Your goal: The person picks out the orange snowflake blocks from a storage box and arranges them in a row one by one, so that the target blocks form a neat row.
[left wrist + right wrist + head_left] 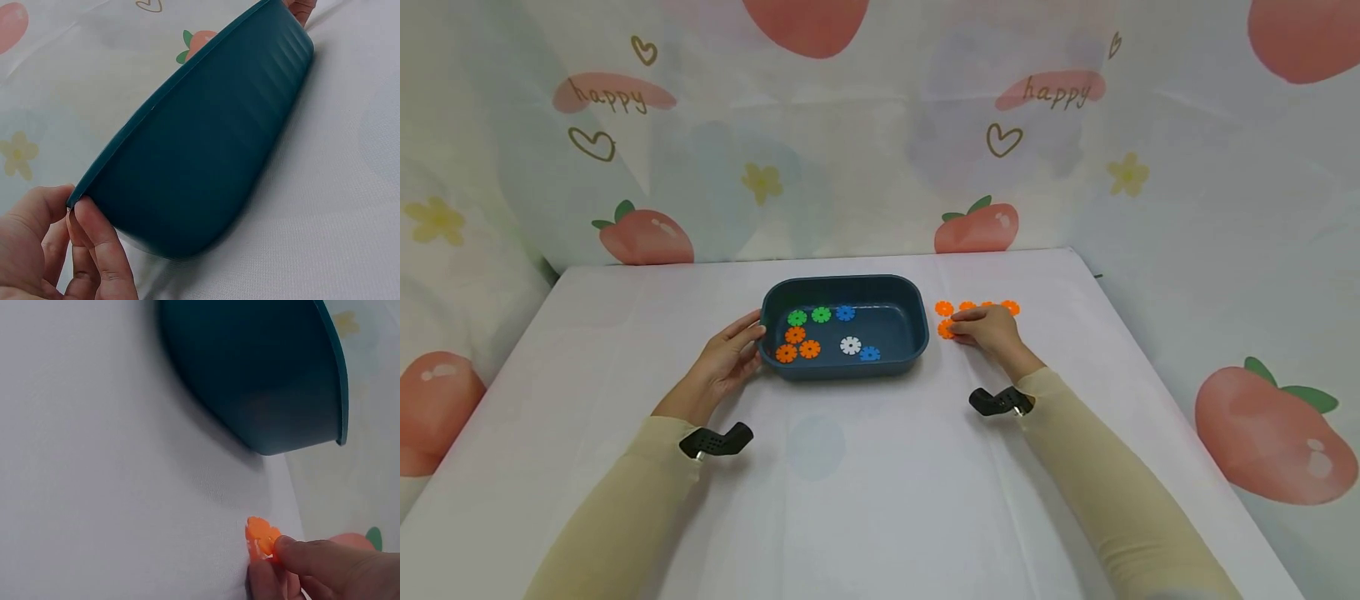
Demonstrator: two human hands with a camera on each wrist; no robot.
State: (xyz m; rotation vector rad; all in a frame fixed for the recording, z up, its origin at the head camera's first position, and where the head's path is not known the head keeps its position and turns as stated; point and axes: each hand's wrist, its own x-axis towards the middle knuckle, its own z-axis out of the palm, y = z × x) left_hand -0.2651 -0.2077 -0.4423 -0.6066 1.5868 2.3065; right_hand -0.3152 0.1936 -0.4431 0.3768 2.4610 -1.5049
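Pinching the left rim of a dark blue tray (850,372) at the frame's centre is a left hand (727,360). Right of centre, the right hand (988,331) pinches an orange disc (267,544) near other orange discs (943,308). Green discs (821,315), blue discs (846,313), a white disc (850,345) and three orange ones (809,349) lie inside.

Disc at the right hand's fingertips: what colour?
Orange; the disc shows best in the right wrist view.

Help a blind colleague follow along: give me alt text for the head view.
A person's left hand holds a dark tray of green, blue, white and orange discs by its left end. Beside it, the right hand pinches an orange disc near more orange discs on a white table, before a fruit-print backdrop.
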